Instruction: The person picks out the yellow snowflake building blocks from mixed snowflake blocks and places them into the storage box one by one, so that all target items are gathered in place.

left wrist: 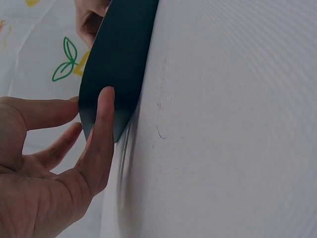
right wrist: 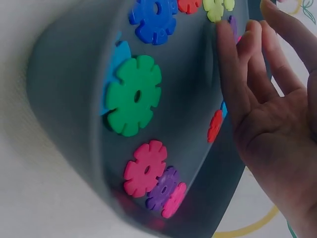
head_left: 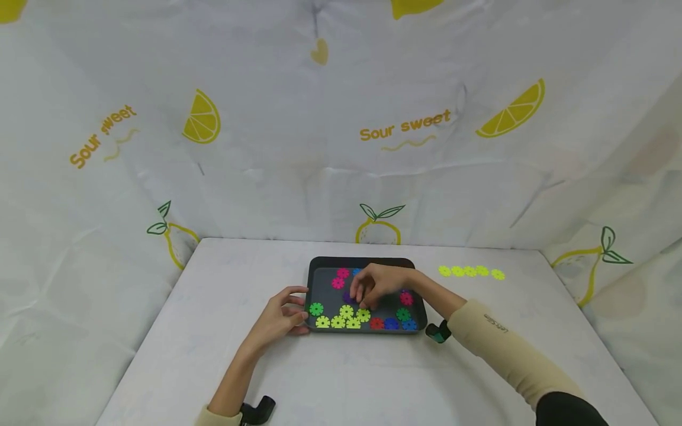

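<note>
A dark grey tray (head_left: pixel 367 330) holds several flower-shaped notched plastic discs in mixed colours. My left hand (head_left: pixel 283 313) touches its left side near the front corner; in the left wrist view extended fingers (left wrist: pixel 101 134) rest against the outer wall. Over the tray's middle, my right hand (head_left: pixel 375 285) reaches down with bent fingers, tips beside a yellow disc (head_left: pixel 363 315). One fingertip touches or nearly touches a yellow disc (right wrist: pixel 216 9) in the right wrist view; no disc shows lifted. More yellow discs (head_left: pixel 338 322) lie along the front left, beside a green disc (head_left: pixel 316 309).
Several yellow discs (head_left: pixel 470 271) form a row on the white table (head_left: pixel 479 367), right of the tray. Inside the tray's right part lie pink (head_left: pixel 407 298), green (head_left: pixel 403 314), red (head_left: pixel 376 323) and blue discs (head_left: pixel 391 323). A lemon-print curtain (head_left: pixel 288 177) hangs behind.
</note>
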A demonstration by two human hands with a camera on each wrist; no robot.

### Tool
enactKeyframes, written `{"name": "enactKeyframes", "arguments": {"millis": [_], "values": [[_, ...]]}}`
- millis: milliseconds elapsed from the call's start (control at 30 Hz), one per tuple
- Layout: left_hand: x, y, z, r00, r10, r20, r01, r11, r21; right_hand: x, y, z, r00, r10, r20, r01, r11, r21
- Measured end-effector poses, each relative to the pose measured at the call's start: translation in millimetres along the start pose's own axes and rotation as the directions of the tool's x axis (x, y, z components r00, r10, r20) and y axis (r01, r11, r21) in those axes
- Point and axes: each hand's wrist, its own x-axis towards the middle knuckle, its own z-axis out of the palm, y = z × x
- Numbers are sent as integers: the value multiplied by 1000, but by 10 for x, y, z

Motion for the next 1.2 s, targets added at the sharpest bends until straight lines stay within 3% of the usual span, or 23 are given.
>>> {"name": "enactKeyframes", "arguments": {"millis": [233,733,900,1200], "values": [[0,8,16,1000,-6,-3,6,1000,1,9,29,69,996,35,80,-41,996,83],[0,8,19,1000,-7,0,7,1000,4,118,-14,32,991,-81,-104,79,997,-18],[-3,12,18,1000,-5,5,5,1000,3,174,3,-9,984,-64,-166,53,996,-68],[8,10,4,1000,-15,2,15,1000,-3,247,13,-58,990,-29,-136,13,993,-115]]}}
